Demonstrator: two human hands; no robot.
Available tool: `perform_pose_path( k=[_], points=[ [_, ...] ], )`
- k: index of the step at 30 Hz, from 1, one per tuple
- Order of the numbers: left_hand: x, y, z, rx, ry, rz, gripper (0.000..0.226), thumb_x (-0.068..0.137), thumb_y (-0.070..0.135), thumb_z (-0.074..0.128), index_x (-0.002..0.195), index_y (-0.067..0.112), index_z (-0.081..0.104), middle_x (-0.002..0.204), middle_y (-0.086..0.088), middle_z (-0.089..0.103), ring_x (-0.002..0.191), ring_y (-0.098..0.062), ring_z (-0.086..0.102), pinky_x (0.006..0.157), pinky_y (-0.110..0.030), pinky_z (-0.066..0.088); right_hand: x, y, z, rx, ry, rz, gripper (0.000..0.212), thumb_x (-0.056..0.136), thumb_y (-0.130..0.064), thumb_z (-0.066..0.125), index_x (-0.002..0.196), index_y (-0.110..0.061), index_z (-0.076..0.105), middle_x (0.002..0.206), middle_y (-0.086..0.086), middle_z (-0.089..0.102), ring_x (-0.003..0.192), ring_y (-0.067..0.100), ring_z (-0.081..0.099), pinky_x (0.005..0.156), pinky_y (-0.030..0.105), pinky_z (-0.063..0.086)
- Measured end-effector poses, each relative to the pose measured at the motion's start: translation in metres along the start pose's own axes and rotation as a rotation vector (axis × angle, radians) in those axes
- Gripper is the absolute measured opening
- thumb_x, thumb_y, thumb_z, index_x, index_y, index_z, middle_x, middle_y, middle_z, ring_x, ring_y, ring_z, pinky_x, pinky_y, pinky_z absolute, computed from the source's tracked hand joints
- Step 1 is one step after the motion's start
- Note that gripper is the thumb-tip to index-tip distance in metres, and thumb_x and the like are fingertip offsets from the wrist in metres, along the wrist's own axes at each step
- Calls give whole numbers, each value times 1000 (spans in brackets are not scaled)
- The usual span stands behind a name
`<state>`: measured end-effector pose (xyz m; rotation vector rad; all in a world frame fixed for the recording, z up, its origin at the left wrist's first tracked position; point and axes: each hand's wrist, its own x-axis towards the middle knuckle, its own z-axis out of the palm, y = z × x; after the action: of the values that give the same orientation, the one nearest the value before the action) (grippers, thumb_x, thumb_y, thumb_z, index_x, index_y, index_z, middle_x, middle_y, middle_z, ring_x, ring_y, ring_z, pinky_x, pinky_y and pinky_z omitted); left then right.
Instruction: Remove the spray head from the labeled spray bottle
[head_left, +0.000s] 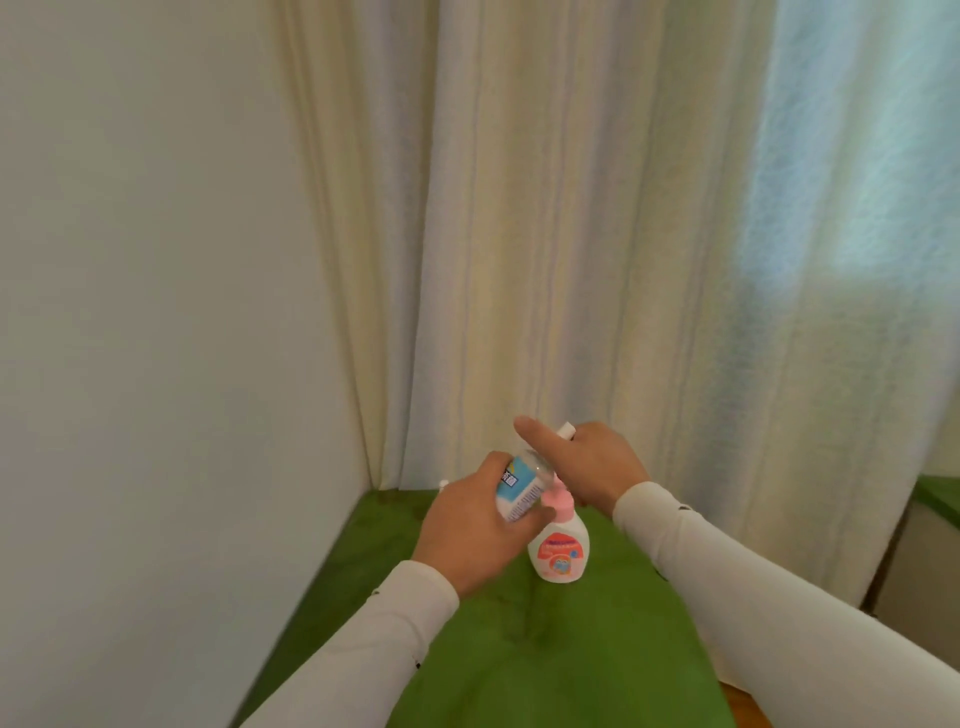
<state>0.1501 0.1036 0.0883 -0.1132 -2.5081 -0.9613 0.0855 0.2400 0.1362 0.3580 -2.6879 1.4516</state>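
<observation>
My two arms in pale long sleeves (363, 639) reach out over a desk covered in green cloth (571, 649). My left hand (478, 530) grips a small tilted bottle with a blue-and-white label (519, 491), fingers (535, 514) curled round its lower part, held in the air just above the desk. Directly behind it stands a white pump bottle with a pink dispenser head and a pink label (560, 556), upright on the green cloth. My right hand (597, 462) hovers above the pump, forefinger stretched towards the small bottle's clear top, the other fingers closed on a small white object (566, 430) I cannot make out. Beyond hang cream pleated curtains (571, 234), with a plain white wall (156, 260) to the left.
</observation>
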Motion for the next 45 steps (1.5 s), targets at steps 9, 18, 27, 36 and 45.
perform_pose_path(
  k=[9,18,27,36,45],
  points=[
    [-8,13,-10,-486,-348,-117,29,68,45,77,89,33,60,60,12,62,47,-11,54,44,-22,43,-15,13,-10,102,-53,-118,41,71,-52,56,48,-21,43,41,-9,45,38,6,39,41,22,34],
    [-11,4,-12,-459,-381,-166,37,67,69,68,90,42,59,62,6,64,50,-13,57,46,-24,46,-18,19,-37,252,-493,-155,16,83,-25,65,84,-9,63,59,0,62,46,8,52,43,18,41],
    [-15,7,7,-258,-393,-85,20,71,60,69,80,47,58,67,20,64,48,-3,58,47,-18,47,-24,27,-10,-222,58,-168,35,85,-52,53,62,-26,49,61,-11,56,57,6,53,47,19,31],
    [-17,-18,7,-214,-318,-111,51,65,70,63,98,31,59,81,9,63,64,-7,60,59,-35,58,-24,39,-13,91,-393,-39,17,84,-42,60,82,-25,59,70,-3,68,51,6,65,47,17,48],
    [-16,-42,16,-100,-395,-85,49,65,77,57,94,37,55,81,12,63,63,2,56,58,-20,47,-12,54,5,174,-301,-85,10,84,-24,66,82,-18,59,87,0,65,52,9,64,53,19,52]
  ],
)
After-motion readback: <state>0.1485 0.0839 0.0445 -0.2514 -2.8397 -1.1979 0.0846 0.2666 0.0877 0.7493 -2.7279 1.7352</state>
